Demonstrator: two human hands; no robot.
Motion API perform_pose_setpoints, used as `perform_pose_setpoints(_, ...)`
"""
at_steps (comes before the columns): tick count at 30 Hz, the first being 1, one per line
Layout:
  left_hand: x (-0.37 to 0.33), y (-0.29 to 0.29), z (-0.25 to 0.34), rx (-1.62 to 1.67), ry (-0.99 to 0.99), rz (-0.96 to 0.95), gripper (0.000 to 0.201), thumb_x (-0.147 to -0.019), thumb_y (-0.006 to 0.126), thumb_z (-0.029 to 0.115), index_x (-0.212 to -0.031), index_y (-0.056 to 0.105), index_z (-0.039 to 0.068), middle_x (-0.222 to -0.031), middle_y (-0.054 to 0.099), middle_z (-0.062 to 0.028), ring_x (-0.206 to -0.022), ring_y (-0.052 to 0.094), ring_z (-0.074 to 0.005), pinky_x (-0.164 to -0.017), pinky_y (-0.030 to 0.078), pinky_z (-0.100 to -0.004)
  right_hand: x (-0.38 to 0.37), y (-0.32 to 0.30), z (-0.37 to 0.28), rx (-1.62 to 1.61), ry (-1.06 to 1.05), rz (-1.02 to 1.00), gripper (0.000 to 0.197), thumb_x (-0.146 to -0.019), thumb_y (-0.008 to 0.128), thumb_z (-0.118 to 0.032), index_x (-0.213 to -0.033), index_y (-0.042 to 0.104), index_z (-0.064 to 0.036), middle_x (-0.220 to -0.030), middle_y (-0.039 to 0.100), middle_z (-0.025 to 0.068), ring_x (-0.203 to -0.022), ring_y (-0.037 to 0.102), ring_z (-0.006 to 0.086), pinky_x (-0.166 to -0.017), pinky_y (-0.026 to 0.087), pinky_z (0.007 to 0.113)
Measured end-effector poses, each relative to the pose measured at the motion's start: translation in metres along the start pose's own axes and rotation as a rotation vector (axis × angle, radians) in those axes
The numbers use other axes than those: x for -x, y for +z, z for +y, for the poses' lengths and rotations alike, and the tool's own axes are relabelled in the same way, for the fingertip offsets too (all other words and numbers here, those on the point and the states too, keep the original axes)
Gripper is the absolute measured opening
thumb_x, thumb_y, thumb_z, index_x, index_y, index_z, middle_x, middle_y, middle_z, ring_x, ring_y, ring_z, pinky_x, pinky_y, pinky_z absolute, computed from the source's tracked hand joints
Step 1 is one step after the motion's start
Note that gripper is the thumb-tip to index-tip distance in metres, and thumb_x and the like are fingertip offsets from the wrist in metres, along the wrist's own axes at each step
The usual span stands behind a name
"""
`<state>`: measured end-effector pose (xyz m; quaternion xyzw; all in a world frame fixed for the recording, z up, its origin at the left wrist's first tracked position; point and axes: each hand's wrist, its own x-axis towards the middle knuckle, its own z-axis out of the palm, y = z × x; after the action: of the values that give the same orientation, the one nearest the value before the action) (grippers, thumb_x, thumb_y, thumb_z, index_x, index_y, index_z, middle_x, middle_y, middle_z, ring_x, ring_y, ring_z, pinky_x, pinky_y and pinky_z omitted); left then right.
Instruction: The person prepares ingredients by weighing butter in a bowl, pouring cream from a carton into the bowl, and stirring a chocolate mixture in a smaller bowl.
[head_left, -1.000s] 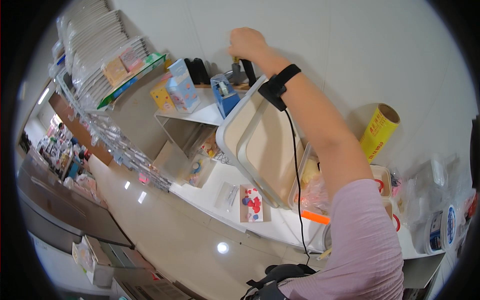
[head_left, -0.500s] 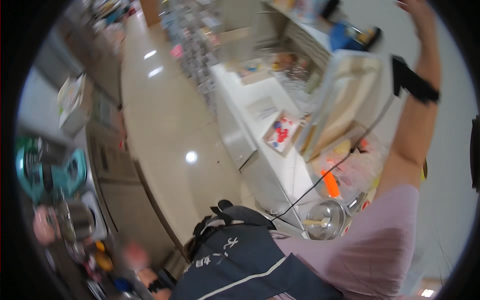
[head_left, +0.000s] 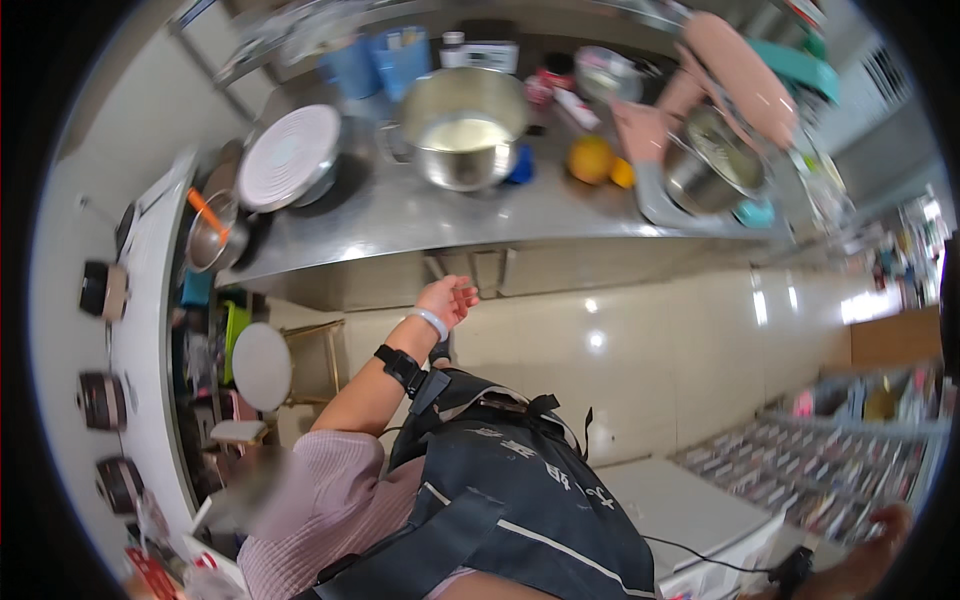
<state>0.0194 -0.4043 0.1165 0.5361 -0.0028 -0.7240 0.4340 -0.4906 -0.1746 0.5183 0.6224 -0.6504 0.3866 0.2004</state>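
My left hand (head_left: 447, 300) hangs in the air in front of the steel worktop (head_left: 390, 225), its fingers loosely bent and somewhat apart, with nothing seen in it. The thing nearest to it is a steel mixing bowl (head_left: 465, 170) with a side handle and a pale, creamy content. Far off at the lower right rim, my right hand (head_left: 888, 535) is smeared by motion beside a grey drawer rack, so its fingers and any hold cannot be made out. A pink stand mixer (head_left: 740, 85) stands at the worktop's right with a steel bowl (head_left: 712, 165) under its head.
A white round turntable (head_left: 292, 155) and a small bowl (head_left: 212, 240) with an orange-handled tool stand at the left. Blue jugs (head_left: 402, 60), an orange fruit (head_left: 590, 158) and a scale (head_left: 492, 56) sit on the worktop. Below, a round stool (head_left: 262, 366) stands by a shelf.
The view has swung from the aisle and white counter to the steel worktop. My right arm, stretched high before, is now low at the right rim; my left hand has come toward the middle.
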Motion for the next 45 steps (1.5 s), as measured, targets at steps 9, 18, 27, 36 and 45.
perform_pose_setpoints(9, 0.030, -0.206, 0.165, 0.400, 0.441, 0.381, 0.025, -0.084, 0.056, 0.021, -0.101, 0.048, 0.005, -0.094, 0.055, -0.0132, -0.067, 0.058, -0.0191, -0.054, 0.044, -0.0225, 0.038, 0.462, -0.240, -0.830, 0.225, -1.150, 0.013, -0.088, 0.050, -0.011, -0.087, 0.057, 0.0002, -0.069, 0.059, 0.0061, -0.061, 0.057, 0.0115, -0.059, 0.048, 0.024)
perform_pose_setpoints(18, 0.042, -0.408, 0.258, 0.817, 0.626, 0.568, 0.073, -0.071, 0.069, 0.042, -0.123, 0.032, 0.006, -0.096, 0.053, -0.0173, -0.076, 0.061, -0.0296, -0.061, 0.050, -0.0312, 0.105, 0.586, -0.431, -0.909, 0.107, -1.518, 0.024, -0.081, 0.063, -0.019, -0.092, 0.060, 0.0018, -0.076, 0.064, 0.0122, -0.069, 0.062, 0.0173, -0.062, 0.048, 0.026)
perform_pose_setpoints(27, 0.052, -0.518, 0.250, 0.606, 0.657, 0.337, 0.021, -0.081, 0.057, 0.014, -0.087, 0.050, -0.005, -0.078, 0.061, -0.0168, -0.059, 0.061, -0.0189, -0.065, 0.057, -0.0297, 0.108, 0.633, -0.385, -0.609, 0.085, -1.522, 0.029, -0.078, 0.060, -0.028, -0.087, 0.063, -0.0005, -0.075, 0.064, 0.0164, -0.070, 0.063, 0.0271, -0.064, 0.049, 0.034)
perform_pose_setpoints(36, 0.163, -0.385, 0.240, 0.254, 0.471, 0.759, 0.021, -0.078, 0.056, 0.016, -0.095, 0.057, 0.004, -0.083, 0.062, -0.0027, -0.052, 0.052, -0.0075, -0.039, 0.036, -0.0152, 0.122, 0.610, -0.259, -0.155, 0.177, -1.327, 0.028, -0.075, 0.056, -0.031, -0.083, 0.066, -0.0051, -0.083, 0.064, 0.0155, -0.076, 0.061, 0.0338, -0.071, 0.049, 0.040)
perform_pose_setpoints(45, 0.183, -0.204, 0.240, -0.217, 0.342, 0.291, 0.029, -0.069, 0.050, 0.012, -0.094, 0.054, -0.001, -0.076, 0.059, -0.0057, -0.046, 0.051, -0.0091, -0.029, 0.028, -0.0178, -0.020, 0.529, -0.382, -1.153, -0.152, -1.299, 0.066, -0.080, 0.060, -0.042, -0.131, 0.033, -0.0102, -0.120, 0.050, 0.0149, -0.077, 0.062, 0.0254, -0.066, 0.048, 0.038)
